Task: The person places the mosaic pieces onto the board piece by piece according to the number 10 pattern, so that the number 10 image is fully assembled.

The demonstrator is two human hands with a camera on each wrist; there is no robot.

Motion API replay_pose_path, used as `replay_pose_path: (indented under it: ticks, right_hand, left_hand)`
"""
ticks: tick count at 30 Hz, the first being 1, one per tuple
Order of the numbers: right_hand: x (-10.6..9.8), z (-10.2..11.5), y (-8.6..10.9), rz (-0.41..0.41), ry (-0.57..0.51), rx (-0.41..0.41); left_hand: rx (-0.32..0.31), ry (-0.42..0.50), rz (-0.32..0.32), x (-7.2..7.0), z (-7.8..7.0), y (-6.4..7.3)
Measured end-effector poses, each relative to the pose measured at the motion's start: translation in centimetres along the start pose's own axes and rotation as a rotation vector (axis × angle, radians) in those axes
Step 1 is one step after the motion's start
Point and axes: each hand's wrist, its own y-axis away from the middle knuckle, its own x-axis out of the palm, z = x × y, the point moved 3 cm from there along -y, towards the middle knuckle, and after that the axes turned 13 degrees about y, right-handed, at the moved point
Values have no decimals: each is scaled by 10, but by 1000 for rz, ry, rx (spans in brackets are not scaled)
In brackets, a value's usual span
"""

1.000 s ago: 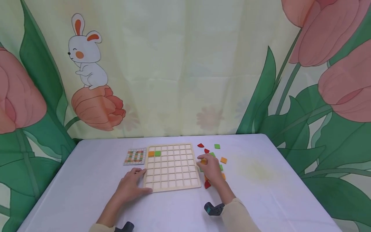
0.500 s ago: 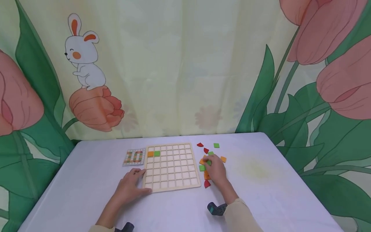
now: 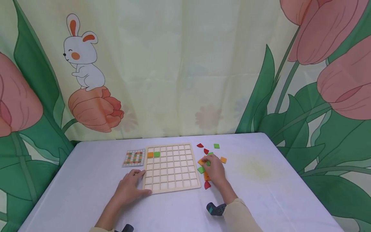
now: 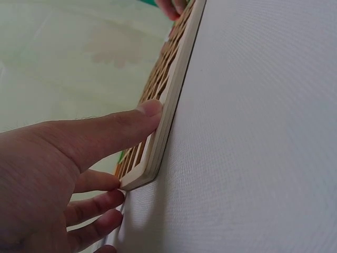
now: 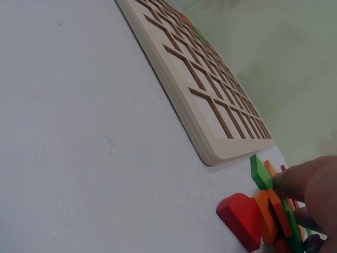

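Note:
A pale wooden grid board (image 3: 176,190) lies flat in front of me in the head view. My left hand (image 3: 129,186) touches its near left corner, with the thumb on the near edge and fingertips against the left side. An orange square tile (image 3: 150,154) and a green square tile (image 3: 156,154) sit side by side in the board's second row. My right hand (image 3: 215,169) is over the loose tiles right of the board, index finger and thumb bent around a green tile (image 5: 261,171) and its neighbours. Whether it pinches one is hidden.
A small pattern card (image 3: 134,158) lies left of the board. Loose pieces surround the right hand: a red quarter-round piece (image 3: 207,185) nearest, an orange tile (image 3: 223,160) to the right, a green tile (image 3: 216,146) farther back. A printed curtain (image 3: 179,80) hangs behind the table.
My right hand has shifted slightly right and down into the pile. An orange tile and a green tile beside its fingertips have slid a little left. The left hand stays on the board.

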Motion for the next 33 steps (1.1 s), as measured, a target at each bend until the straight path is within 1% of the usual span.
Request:
replay_pose_path:
  ticks: [3, 8, 15, 23, 27, 33]
  right_hand:
    - [1, 4, 1, 31, -22, 0]
    - [4, 9, 0, 59, 2, 10]
    - [4, 11, -1, 45, 55, 20]
    - [5, 11, -3, 30, 54, 25]
    - [6, 15, -5, 15, 31, -8]
    - [7, 26, -7, 34, -21, -87]
  left_hand:
    - [2, 1, -6, -1, -1, 1]
    - [-3, 5, -12, -2, -2, 3]
    - [-10, 14, -12, -2, -1, 3]
    - [-19, 4, -14, 0, 0, 2]
    - [-15, 2, -20, 0, -1, 1]
    - [-11, 11, -16, 2, -1, 0]
